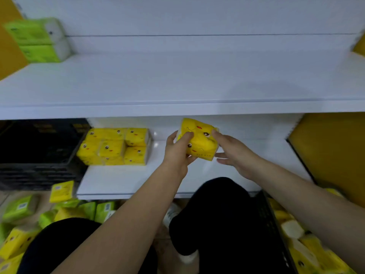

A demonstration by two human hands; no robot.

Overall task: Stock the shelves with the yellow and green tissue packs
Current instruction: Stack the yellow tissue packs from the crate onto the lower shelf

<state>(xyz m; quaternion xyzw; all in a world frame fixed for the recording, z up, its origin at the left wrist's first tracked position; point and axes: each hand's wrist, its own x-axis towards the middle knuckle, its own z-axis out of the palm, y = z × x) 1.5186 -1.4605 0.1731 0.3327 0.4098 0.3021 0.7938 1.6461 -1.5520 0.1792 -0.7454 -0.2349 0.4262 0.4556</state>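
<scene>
— Where is the pack?
— The yellow plastic-wrapped tissue pack with cartoon faces (198, 139) hangs tilted above the lower white shelf (122, 180). My left hand (178, 153) grips its left end; my right hand (235, 153) pinches its right end.
— Neighbours?
— A stack of yellow packs (116, 146) stands to its left.

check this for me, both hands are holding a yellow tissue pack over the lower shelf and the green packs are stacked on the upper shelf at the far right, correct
Not quite. The head view shows the green packs stacked at the far left of the upper shelf, not the far right. The rest holds: the left hand and right hand hold a yellow tissue pack over the lower shelf.
</scene>
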